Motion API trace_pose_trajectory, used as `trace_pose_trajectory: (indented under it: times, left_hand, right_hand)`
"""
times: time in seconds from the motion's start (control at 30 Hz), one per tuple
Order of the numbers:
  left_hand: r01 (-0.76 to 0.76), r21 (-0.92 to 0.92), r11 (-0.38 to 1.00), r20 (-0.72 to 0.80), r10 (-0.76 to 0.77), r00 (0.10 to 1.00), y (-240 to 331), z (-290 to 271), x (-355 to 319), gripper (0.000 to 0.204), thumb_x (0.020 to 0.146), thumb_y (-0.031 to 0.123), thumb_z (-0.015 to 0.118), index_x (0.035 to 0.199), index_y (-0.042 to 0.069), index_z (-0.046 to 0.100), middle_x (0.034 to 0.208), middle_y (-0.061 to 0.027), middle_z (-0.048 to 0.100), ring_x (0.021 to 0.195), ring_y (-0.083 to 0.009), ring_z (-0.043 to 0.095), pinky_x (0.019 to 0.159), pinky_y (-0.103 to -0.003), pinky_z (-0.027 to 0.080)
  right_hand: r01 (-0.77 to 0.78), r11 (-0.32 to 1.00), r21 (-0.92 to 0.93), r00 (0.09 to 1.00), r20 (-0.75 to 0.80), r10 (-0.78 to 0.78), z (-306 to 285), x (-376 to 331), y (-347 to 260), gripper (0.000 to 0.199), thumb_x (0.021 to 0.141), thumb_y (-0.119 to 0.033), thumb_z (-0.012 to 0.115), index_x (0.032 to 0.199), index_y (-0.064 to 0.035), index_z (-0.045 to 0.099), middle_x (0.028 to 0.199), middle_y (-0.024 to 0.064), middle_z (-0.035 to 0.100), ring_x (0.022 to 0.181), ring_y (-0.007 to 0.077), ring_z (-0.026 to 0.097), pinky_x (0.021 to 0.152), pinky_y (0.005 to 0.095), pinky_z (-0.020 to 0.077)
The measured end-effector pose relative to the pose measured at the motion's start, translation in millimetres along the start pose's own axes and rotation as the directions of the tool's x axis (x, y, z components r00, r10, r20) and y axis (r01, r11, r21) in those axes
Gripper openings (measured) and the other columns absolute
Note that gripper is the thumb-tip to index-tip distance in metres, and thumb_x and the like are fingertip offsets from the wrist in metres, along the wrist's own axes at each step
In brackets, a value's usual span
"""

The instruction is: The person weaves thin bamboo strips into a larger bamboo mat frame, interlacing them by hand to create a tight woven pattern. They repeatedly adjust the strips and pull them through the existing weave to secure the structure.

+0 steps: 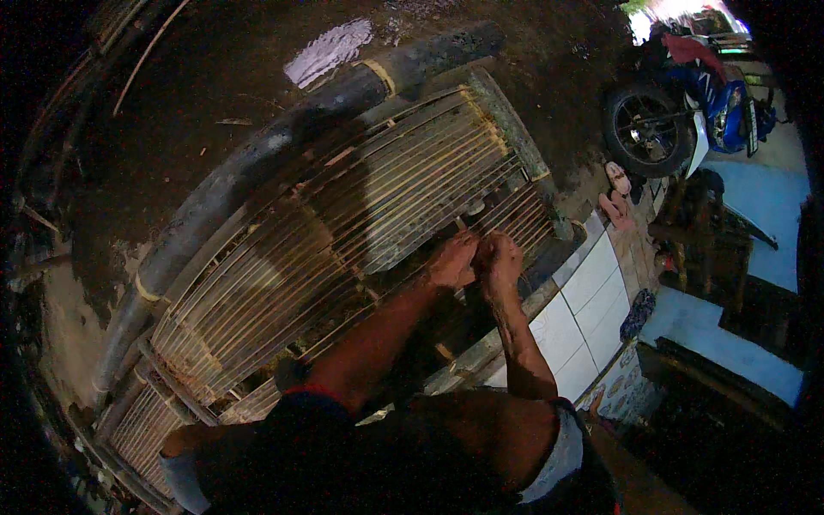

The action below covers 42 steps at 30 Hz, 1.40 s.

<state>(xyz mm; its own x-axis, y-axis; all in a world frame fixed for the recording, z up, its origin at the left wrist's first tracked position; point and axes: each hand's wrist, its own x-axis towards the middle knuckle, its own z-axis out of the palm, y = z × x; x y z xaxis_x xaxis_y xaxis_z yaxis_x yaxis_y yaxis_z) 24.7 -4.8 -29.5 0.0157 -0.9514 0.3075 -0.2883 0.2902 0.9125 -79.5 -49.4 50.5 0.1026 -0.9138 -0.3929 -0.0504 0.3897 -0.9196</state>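
Note:
A large slatted panel of thin bamboo strips (257,300) lies in front of me, framed by thick dark poles (215,193). My left hand (455,260) and my right hand (500,257) meet over a dark gap in the slats, toward the panel's right end. The fingers of both are closed and drawn together, almost touching. Whatever is between them is hidden by the fingers and the dim light. Shorter strips (530,215) run just beyond my right hand, beside the wooden end bar (515,124).
White floor tiles (584,313) lie to the right, with pink sandals (616,193) at their far end. A blue motorcycle (730,112) stands at the far right. Dark wooden furniture (708,227) is beneath it. A pale crumpled sheet (329,53) lies on the dirt floor.

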Motion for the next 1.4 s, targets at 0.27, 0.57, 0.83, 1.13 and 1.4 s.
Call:
trace_pose_trajectory:
  times: [0.27, 0.57, 0.83, 1.13, 1.4]
  left_hand:
    - [-0.055, 0.159, 0.986, 0.147, 0.032, 0.989, 11.0, -22.6, -8.7, 0.05, 0.075, 0.025, 0.069, 0.118, 0.002, 0.058, 0.121, -0.0184, 0.057, 0.114, -0.0361, 0.055, 0.098, -0.043, 0.046]
    - [0.045, 0.418, 0.908, 0.37, -0.215, 0.904, 43.5, -224.0, -28.3, 0.026, 0.087, 0.03, 0.063, 0.103, 0.01, 0.066, 0.093, -0.0162, 0.067, 0.088, -0.0375, 0.064, 0.075, -0.048, 0.052]
    - [-0.153, 0.654, 0.741, 0.416, -0.183, 0.891, 126.1, -343.2, -61.7, 0.032, 0.087, 0.029, 0.064, 0.112, 0.01, 0.063, 0.1, -0.0158, 0.065, 0.096, -0.0367, 0.064, 0.081, -0.047, 0.053]
    - [-0.098, 0.686, 0.721, 0.429, -0.291, 0.855, 195.1, -367.9, -137.3, 0.023, 0.089, 0.027, 0.063, 0.098, 0.006, 0.062, 0.094, -0.0178, 0.063, 0.091, -0.0373, 0.063, 0.078, -0.047, 0.054]
    - [0.195, 0.412, 0.89, 0.216, -0.303, 0.928, 155.0, -285.4, -221.4, 0.027, 0.092, 0.027, 0.061, 0.113, 0.011, 0.065, 0.094, -0.0158, 0.063, 0.093, -0.0368, 0.061, 0.082, -0.048, 0.051]
  right_hand:
    - [0.119, 0.974, -0.192, 0.992, -0.022, -0.126, -25.9, -6.2, 21.5, 0.034, 0.101, -0.027, 0.047, 0.078, -0.0032, 0.055, 0.072, 0.0047, 0.054, 0.063, 0.0134, 0.05, 0.055, 0.0294, 0.0398]
    - [0.483, 0.047, -0.874, 0.641, 0.317, -0.699, -29.7, -29.4, -44.8, 0.025, 0.091, -0.02, 0.063, 0.103, 0.0014, 0.059, 0.102, 0.0218, 0.061, 0.098, 0.0404, 0.054, 0.081, 0.0493, 0.0438]
    - [0.76, 0.107, -0.641, 0.647, 0.761, -0.037, 66.6, -129.2, 51.5, 0.036, 0.087, -0.038, 0.065, 0.089, -0.0022, 0.064, 0.093, 0.0214, 0.062, 0.093, 0.0379, 0.06, 0.078, 0.0517, 0.0491]
    - [0.754, -0.061, -0.654, 0.652, 0.734, 0.191, 73.8, -133.0, 66.1, 0.031, 0.086, -0.035, 0.062, 0.091, -0.0045, 0.066, 0.091, 0.018, 0.064, 0.088, 0.0348, 0.064, 0.074, 0.0499, 0.0532]
    - [-0.106, 0.754, -0.648, 0.859, 0.322, 0.398, 26.2, -67.5, 107.7, 0.023, 0.09, -0.026, 0.064, 0.093, -0.0041, 0.061, 0.076, 0.0058, 0.057, 0.06, 0.0217, 0.055, 0.055, 0.0386, 0.0462]
